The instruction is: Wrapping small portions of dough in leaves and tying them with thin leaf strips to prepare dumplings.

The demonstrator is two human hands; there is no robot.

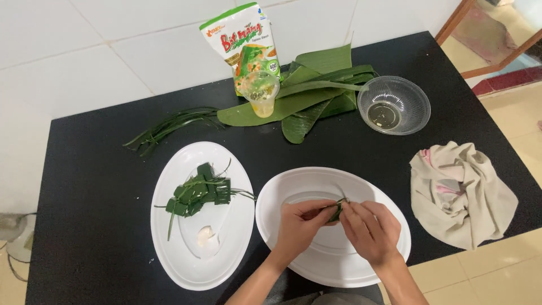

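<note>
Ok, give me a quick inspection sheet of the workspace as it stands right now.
Surface: black table, dark and matte.
Job's things: small green leaf parcel pinched over the right white oval plate; finished green parcels piled on the left white oval plate.
Clutter: banana leaves, thin leaf strips, plastic cup, printed pouch, clear bowl, crumpled cloth.
Grippers: left hand and right hand both closed on the parcel.
Cables: a thin cord on the floor at the left edge.
Surroundings: white tiled floor, wooden frame top right.
</note>
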